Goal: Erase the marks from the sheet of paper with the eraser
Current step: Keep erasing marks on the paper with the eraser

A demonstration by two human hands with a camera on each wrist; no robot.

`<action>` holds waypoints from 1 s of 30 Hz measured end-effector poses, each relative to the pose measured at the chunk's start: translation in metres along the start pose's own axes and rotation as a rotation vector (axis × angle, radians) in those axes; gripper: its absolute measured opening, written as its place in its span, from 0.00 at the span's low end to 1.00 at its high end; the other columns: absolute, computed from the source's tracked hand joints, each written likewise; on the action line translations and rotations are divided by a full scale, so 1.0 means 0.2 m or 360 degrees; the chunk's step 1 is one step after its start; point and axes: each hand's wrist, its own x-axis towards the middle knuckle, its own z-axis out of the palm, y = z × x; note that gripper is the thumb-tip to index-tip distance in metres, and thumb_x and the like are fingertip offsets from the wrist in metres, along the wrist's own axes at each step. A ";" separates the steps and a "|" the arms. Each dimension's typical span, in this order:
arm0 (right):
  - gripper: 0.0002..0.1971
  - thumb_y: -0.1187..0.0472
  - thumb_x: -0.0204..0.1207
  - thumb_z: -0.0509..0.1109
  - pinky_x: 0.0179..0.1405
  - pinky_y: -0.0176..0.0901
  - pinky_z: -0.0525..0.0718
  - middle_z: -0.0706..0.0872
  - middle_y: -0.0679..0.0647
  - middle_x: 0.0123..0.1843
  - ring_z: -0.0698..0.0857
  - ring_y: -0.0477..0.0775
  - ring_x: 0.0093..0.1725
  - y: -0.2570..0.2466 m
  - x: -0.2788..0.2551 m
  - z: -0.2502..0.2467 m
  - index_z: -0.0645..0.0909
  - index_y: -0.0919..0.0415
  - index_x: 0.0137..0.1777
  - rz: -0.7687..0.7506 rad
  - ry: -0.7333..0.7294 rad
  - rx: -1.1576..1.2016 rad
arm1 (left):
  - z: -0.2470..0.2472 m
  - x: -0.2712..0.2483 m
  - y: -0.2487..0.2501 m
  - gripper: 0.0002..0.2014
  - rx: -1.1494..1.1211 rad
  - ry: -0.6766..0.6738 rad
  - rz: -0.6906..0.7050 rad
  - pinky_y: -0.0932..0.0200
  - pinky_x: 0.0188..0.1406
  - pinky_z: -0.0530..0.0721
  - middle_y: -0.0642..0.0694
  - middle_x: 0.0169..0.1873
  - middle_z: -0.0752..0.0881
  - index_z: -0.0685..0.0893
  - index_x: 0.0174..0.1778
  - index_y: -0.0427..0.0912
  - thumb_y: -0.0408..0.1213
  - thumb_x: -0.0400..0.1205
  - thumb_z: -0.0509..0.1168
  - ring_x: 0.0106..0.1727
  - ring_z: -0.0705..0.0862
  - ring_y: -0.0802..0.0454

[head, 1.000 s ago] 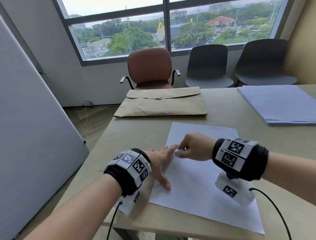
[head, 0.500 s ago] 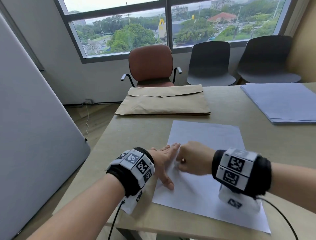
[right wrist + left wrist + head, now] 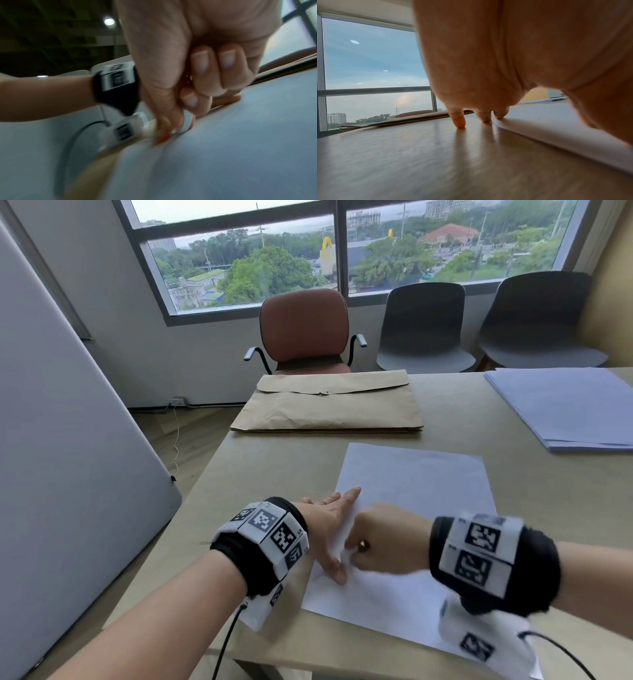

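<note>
Since a second ago, right hand [image 3: 387, 542] shifted down the sheet of paper [image 3: 411, 491] toward its near left edge, closing on the thumb of the left hand [image 3: 329, 525]; left hand unchanged in place.

Item 1, sheet of paper: white, flat on the table [image 3: 291, 467], near edge close to the table's front. Marks too faint to make out.

Item 2, left hand: fingers straight and spread, palm down, straddling the sheet's left edge (wrist view shows fingertips [image 3: 459, 123] pressed on wood and on the paper's border). Holds nothing.

Item 3, right hand: fingers curled into a tight fist, thumb and forefinger pinching the eraser [image 3: 187, 120], a small pale block pressed to the sheet. Wrist view blurred; eraser mostly hidden by the fingers.

Item 4, wrist bands [image 3: 270, 542]: black, bearing printed square markers, one on each forearm, cables trailing.

Item 5, brown envelope [image 3: 329, 405]: flat at the table's far side, well apart from the sheet.

Item 6, stack of pale blue paper [image 3: 565, 405]: far right of table.

Item 7, chairs: one brown armchair [image 3: 305, 330], two grey chairs [image 3: 424, 326] under the window [image 3: 342, 244].
</note>
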 end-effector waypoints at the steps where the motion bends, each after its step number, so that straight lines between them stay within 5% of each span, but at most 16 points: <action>1: 0.15 0.61 0.74 0.64 0.26 0.35 0.66 0.75 0.49 0.26 0.71 0.55 0.31 0.05 0.03 -0.03 0.74 0.55 0.26 0.0059 0.0052 -0.0035 | 0.00 -0.01 0.00 0.65 0.0016 0.0002 0.0018 0.51 0.82 0.41 0.49 0.83 0.39 0.26 0.79 0.50 0.52 0.68 0.77 0.83 0.40 0.54; 5: 0.11 0.57 0.76 0.62 0.38 0.40 0.72 0.87 0.64 0.48 0.80 0.63 0.42 0.18 0.11 -0.06 0.82 0.60 0.39 0.0322 0.0347 -0.0050 | -0.02 -0.03 0.01 0.63 0.0016 0.0009 0.0023 0.53 0.80 0.40 0.50 0.83 0.39 0.27 0.80 0.49 0.52 0.70 0.76 0.83 0.40 0.54; 8: 0.13 0.59 0.77 0.61 0.41 0.40 0.73 0.87 0.61 0.52 0.83 0.63 0.51 0.09 0.03 0.02 0.85 0.62 0.53 0.0103 0.0250 -0.0058 | -0.01 -0.01 -0.01 0.66 0.0015 -0.0023 0.0049 0.51 0.81 0.38 0.52 0.82 0.36 0.25 0.79 0.50 0.54 0.67 0.77 0.82 0.36 0.58; 12: 0.12 0.61 0.76 0.62 0.28 0.36 0.67 0.82 0.57 0.33 0.73 0.58 0.37 -0.01 -0.06 0.03 0.87 0.63 0.46 -0.0091 0.0023 -0.0023 | 0.00 0.00 0.00 0.69 0.0104 -0.0088 0.0067 0.47 0.81 0.37 0.57 0.80 0.30 0.23 0.78 0.50 0.53 0.64 0.79 0.81 0.31 0.59; 16: 0.12 0.60 0.77 0.60 0.36 0.38 0.70 0.87 0.63 0.50 0.81 0.62 0.46 0.11 0.05 -0.04 0.84 0.64 0.50 0.0122 0.0285 -0.0153 | 0.00 0.00 0.01 0.71 0.0127 -0.0075 0.0067 0.44 0.82 0.39 0.54 0.81 0.31 0.23 0.77 0.47 0.55 0.63 0.79 0.81 0.31 0.57; 19: 0.14 0.62 0.78 0.60 0.43 0.37 0.71 0.85 0.62 0.57 0.82 0.63 0.53 0.05 0.01 0.00 0.82 0.62 0.59 0.0015 0.0275 -0.0132 | 0.00 -0.01 0.01 0.70 0.0122 -0.0061 0.0043 0.45 0.82 0.38 0.54 0.81 0.32 0.23 0.78 0.47 0.53 0.64 0.79 0.81 0.32 0.57; 24: 0.11 0.63 0.76 0.62 0.32 0.37 0.68 0.85 0.58 0.40 0.73 0.57 0.37 -0.02 -0.05 0.02 0.86 0.63 0.49 -0.0128 0.0032 -0.0049 | 0.00 -0.03 0.03 0.70 0.0098 -0.0062 0.0021 0.49 0.80 0.37 0.55 0.81 0.32 0.23 0.78 0.49 0.51 0.64 0.80 0.81 0.33 0.58; 27: 0.12 0.60 0.77 0.61 0.42 0.40 0.77 0.86 0.62 0.53 0.83 0.62 0.52 0.08 0.05 -0.03 0.83 0.63 0.53 0.0039 0.0237 -0.0106 | 0.00 -0.02 0.02 0.70 0.0076 -0.0067 -0.0003 0.46 0.82 0.40 0.53 0.82 0.34 0.24 0.78 0.51 0.53 0.63 0.80 0.82 0.35 0.52; 30: 0.14 0.61 0.77 0.60 0.44 0.39 0.71 0.85 0.62 0.57 0.81 0.64 0.56 0.05 0.02 0.00 0.83 0.63 0.57 -0.0013 0.0281 -0.0110 | 0.00 -0.03 0.03 0.69 0.0071 -0.0066 -0.0025 0.47 0.82 0.39 0.55 0.82 0.34 0.24 0.78 0.51 0.52 0.65 0.79 0.82 0.35 0.52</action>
